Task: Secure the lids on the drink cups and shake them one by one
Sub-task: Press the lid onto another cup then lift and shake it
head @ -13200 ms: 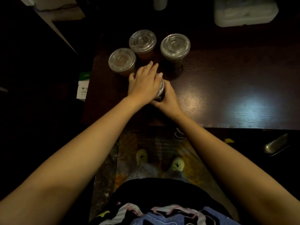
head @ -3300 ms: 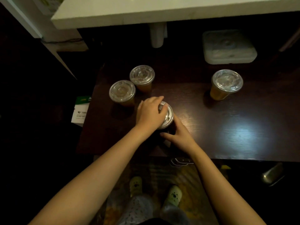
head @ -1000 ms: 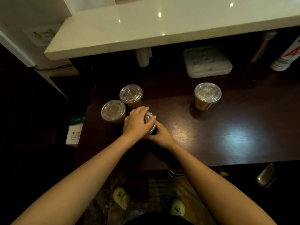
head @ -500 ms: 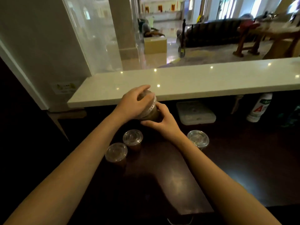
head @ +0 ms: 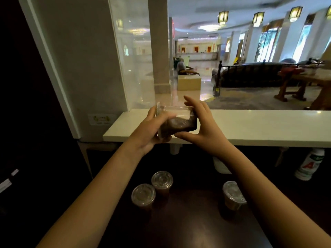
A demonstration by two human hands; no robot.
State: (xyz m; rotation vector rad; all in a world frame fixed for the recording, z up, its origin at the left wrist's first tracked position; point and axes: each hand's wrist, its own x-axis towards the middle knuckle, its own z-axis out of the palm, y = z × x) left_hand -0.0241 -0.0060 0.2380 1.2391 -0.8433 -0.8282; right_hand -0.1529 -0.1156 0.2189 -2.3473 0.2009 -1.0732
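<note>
A clear plastic drink cup (head: 179,120) with brown liquid lies on its side in the air between my hands, in front of the white counter. Its lid faces left. My left hand (head: 152,129) grips the lid end, thumb across the cup's wall. My right hand (head: 198,122) holds the cup's base, thumb under it and fingers over the top. Three lidded cups stand on the dark table below: two close together (head: 143,195) (head: 162,181) at the left, one (head: 232,194) at the right, partly behind my right forearm.
A white counter ledge (head: 250,126) runs across just beyond my hands, with a glass pane above it. Under the ledge at the right stands a white bottle (head: 309,163). The dark wooden table (head: 193,226) spreads below my arms.
The cup has gone from standing on the table under both hands to being lifted high and turned on its side. My view has swung upward to the counter and hall.
</note>
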